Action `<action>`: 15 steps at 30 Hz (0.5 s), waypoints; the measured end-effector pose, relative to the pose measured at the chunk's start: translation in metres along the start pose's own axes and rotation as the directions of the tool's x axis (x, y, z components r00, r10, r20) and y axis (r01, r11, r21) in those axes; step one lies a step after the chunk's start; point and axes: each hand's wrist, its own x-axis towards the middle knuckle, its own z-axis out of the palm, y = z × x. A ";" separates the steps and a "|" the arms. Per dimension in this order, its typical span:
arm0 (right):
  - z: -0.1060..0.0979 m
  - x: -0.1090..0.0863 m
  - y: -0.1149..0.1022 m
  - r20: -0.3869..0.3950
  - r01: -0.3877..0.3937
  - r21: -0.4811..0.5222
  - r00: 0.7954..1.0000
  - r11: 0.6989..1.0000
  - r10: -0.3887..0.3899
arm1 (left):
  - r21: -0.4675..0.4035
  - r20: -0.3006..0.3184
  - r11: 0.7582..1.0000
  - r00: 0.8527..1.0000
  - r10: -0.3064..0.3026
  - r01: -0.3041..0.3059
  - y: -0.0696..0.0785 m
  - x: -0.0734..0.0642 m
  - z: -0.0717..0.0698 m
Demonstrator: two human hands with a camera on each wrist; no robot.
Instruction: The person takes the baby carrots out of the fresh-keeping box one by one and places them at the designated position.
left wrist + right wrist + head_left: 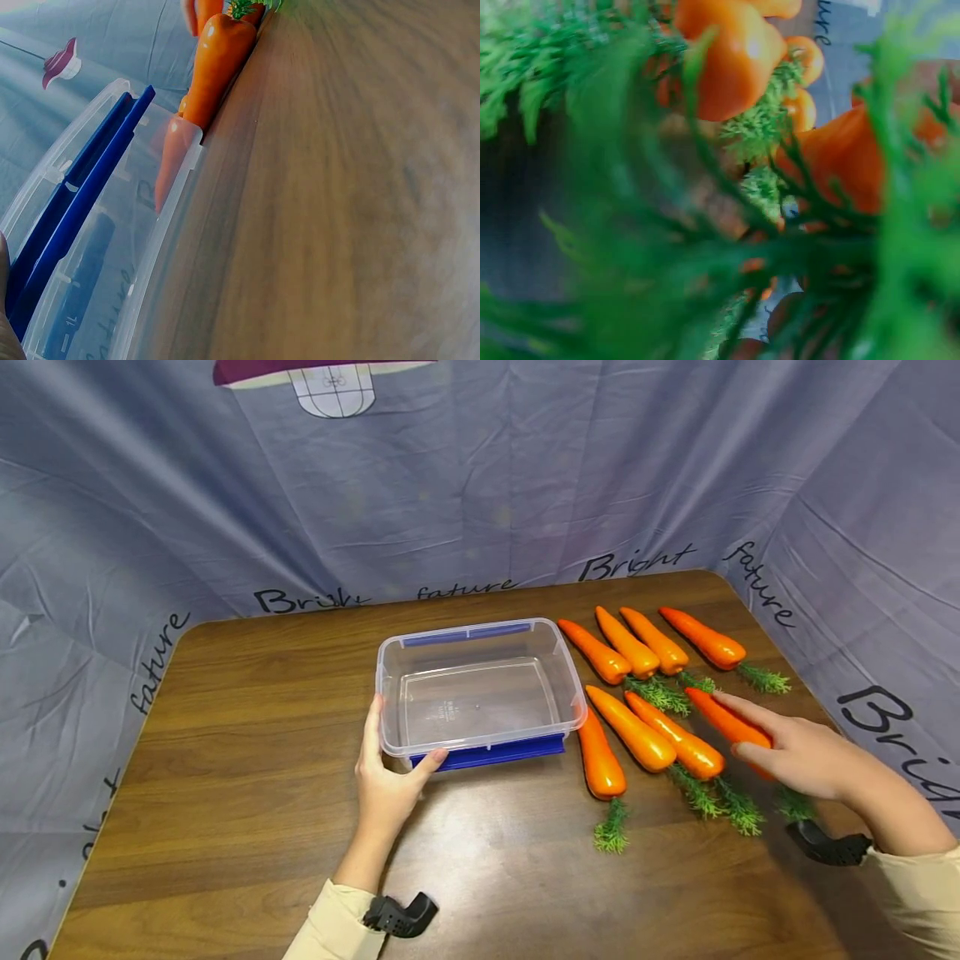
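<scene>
A clear plastic food container [480, 693] with blue side clips sits lidless in the middle of the table, nothing inside it. My left hand [390, 785] holds its near left corner, thumb over the front rim and fingers along the left wall. To the right, my right hand [806, 752] grips a red-orange carrot [723, 714] with a green leafy top, fingers on its far side and thumb on the near side. In the right wrist view, blurred green leaves [667, 262] cover much of that carrot [840, 157]. The left wrist view shows the container's blue clip [75, 202] close up.
Several more carrots lie right of the container in two rough rows, among them a red one [701, 637] at the back and an orange one [632, 731] in front. One carrot [600, 756] lies right beside the container's wall. A printed grey curtain [465, 485] hangs behind the wooden table [262, 735].
</scene>
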 end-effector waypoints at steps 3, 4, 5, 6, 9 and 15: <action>0.004 0.001 0.004 0.033 -0.012 0.000 0.999 1.000 0.012 | 0.005 -0.001 1.000 1.000 0.005 -0.005 0.000 0.000 0.000; 0.006 0.001 0.005 0.035 -0.010 -0.003 0.999 1.000 0.010 | 0.008 -0.002 1.000 1.000 0.005 -0.005 0.000 0.000 0.000; 0.007 0.001 0.006 0.037 -0.010 -0.006 0.999 1.000 0.010 | 0.010 -0.003 1.000 1.000 0.005 -0.005 0.001 0.001 0.000; 0.008 0.002 0.007 0.039 -0.010 -0.007 0.999 1.000 0.010 | 0.012 -0.002 1.000 1.000 0.004 -0.004 0.001 0.001 0.000; 0.010 0.003 0.008 0.036 -0.010 -0.009 0.999 1.000 0.010 | 0.015 -0.001 1.000 1.000 0.000 0.000 0.001 0.001 0.000; 0.015 0.005 0.012 0.063 -0.035 -0.006 0.997 0.999 0.035 | 0.005 -0.005 1.000 1.000 -0.002 0.002 0.001 0.000 0.000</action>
